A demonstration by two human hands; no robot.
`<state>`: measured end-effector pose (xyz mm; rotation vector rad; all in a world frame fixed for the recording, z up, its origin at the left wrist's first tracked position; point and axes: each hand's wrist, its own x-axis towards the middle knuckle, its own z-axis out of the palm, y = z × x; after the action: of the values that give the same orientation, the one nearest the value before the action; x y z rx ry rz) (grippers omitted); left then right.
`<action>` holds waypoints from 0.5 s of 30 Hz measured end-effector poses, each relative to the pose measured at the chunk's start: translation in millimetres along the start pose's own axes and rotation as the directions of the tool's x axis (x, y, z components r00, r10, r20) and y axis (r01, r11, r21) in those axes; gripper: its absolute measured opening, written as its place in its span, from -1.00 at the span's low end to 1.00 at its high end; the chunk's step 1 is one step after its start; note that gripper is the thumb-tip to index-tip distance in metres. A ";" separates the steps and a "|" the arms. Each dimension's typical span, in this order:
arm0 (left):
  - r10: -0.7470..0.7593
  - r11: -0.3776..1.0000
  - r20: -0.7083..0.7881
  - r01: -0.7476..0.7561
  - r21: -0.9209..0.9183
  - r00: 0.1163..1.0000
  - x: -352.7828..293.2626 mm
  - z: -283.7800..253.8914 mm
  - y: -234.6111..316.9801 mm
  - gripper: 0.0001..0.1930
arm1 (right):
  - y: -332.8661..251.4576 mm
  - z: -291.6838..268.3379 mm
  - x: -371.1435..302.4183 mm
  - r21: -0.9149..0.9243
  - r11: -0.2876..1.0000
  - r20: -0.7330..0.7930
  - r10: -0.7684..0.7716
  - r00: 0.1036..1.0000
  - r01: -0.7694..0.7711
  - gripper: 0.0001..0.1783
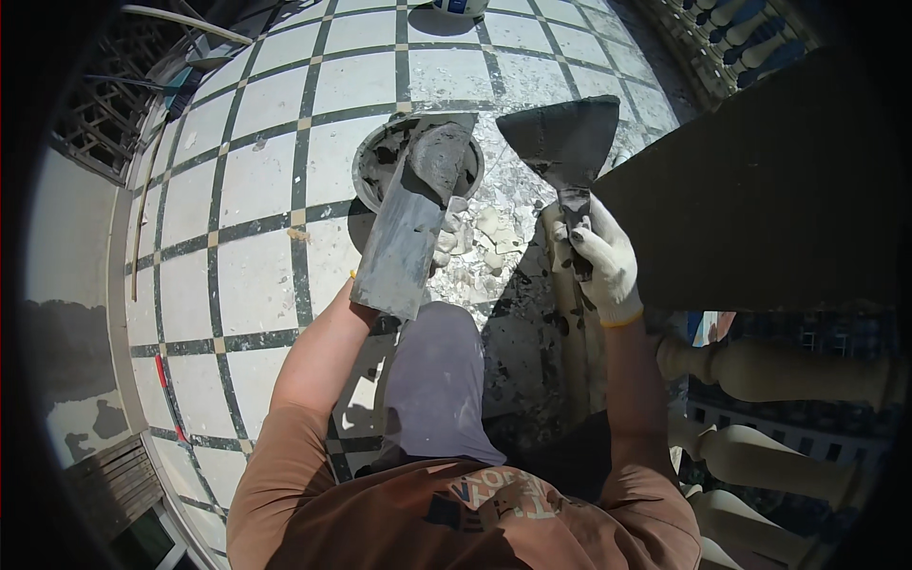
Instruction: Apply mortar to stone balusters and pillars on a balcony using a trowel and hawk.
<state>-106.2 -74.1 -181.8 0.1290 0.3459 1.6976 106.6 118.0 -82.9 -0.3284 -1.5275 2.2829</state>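
Observation:
My left hand is hidden beneath a rectangular steel plastering trowel (394, 256); only its yellow glove cuff (353, 275) shows beside the blade. The trowel slants up and away, with a lump of wet grey mortar (440, 160) on its far end. Below that end stands a round bucket (358, 179) with grey mortar inside, partly covered by the blade. In a white glove, my right hand (610, 261) is closed round the handle of a wide, mortar-stained putty knife (560, 138). The flared blade points away from me, to the right of the trowel and apart from it.
Broken pale chips (496, 228) litter the tiled floor (252, 180) between the bucket and a narrow ledge (567, 332). A dark grey slab-like surface (760, 190) and stone balusters (760, 370) stand on the right. A red-handled tool (166, 389) lies left; another bucket (461, 6) stands farther off.

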 end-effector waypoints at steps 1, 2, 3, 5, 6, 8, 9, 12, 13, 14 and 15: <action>-0.053 0.993 0.029 0.056 -0.107 0.998 -0.2 -1.9 -1.5 -0.36 | -4.6 23.2 1.0 -0.208 0.970 -0.067 -0.146 0.987 0.129 -0.39; -0.100 0.972 0.065 0.111 -0.207 0.993 -0.7 -1.5 -1.6 -0.36 | -5.1 37.8 2.3 -0.412 0.880 -0.098 -0.302 0.948 0.237 -0.37; -0.104 0.972 0.070 0.116 -0.204 0.992 3.0 -0.9 -4.8 -0.36 | 0.3 41.2 5.5 -0.415 0.878 -0.101 -0.307 0.946 0.240 -0.37; -0.104 0.976 0.062 0.114 -0.188 0.993 14.3 4.0 -17.4 -0.37 | 17.1 37.7 17.3 -0.647 0.645 0.080 -0.472 0.878 0.406 -0.32; -0.098 0.978 0.053 0.106 -0.178 0.994 17.6 6.0 -22.4 -0.37 | 26.2 33.7 23.0 -0.724 0.498 0.189 -0.524 0.831 0.478 -0.30; -0.091 0.981 0.043 0.097 -0.166 0.995 19.8 -0.3 -24.9 -0.38 | 39.5 22.7 23.4 -0.772 0.336 0.301 -0.555 0.775 0.540 -0.28; -0.068 0.993 -0.008 0.067 -0.100 0.998 17.9 -12.0 -22.2 -0.37 | 45.4 14.3 18.3 -0.775 0.370 0.279 -0.527 0.803 0.512 -0.28; 0.014 0.994 -0.155 0.002 0.106 0.988 3.6 -44.6 -9.7 -0.36 | 56.8 -7.9 -8.5 -0.779 0.474 0.200 -0.433 0.879 0.410 -0.30; 0.012 0.994 -0.156 0.005 0.108 0.988 2.0 -39.3 -3.8 -0.36 | 52.7 -17.7 -17.2 -0.804 0.466 0.204 -0.366 0.908 0.369 -0.31; -0.023 0.999 -0.038 0.024 0.030 0.999 2.1 -33.8 4.5 -0.38 | 47.1 -28.0 -27.1 -0.829 0.453 0.204 -0.299 0.932 0.327 -0.32; -0.045 0.998 0.086 0.049 -0.045 0.995 5.1 -21.2 14.7 -0.40 | 39.4 -37.5 -37.2 -0.830 0.450 0.205 -0.303 0.931 0.330 -0.32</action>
<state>-126.9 -74.2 -198.0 0.1566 0.2441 1.6473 148.0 119.9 -134.1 -0.2155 -2.4127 1.0678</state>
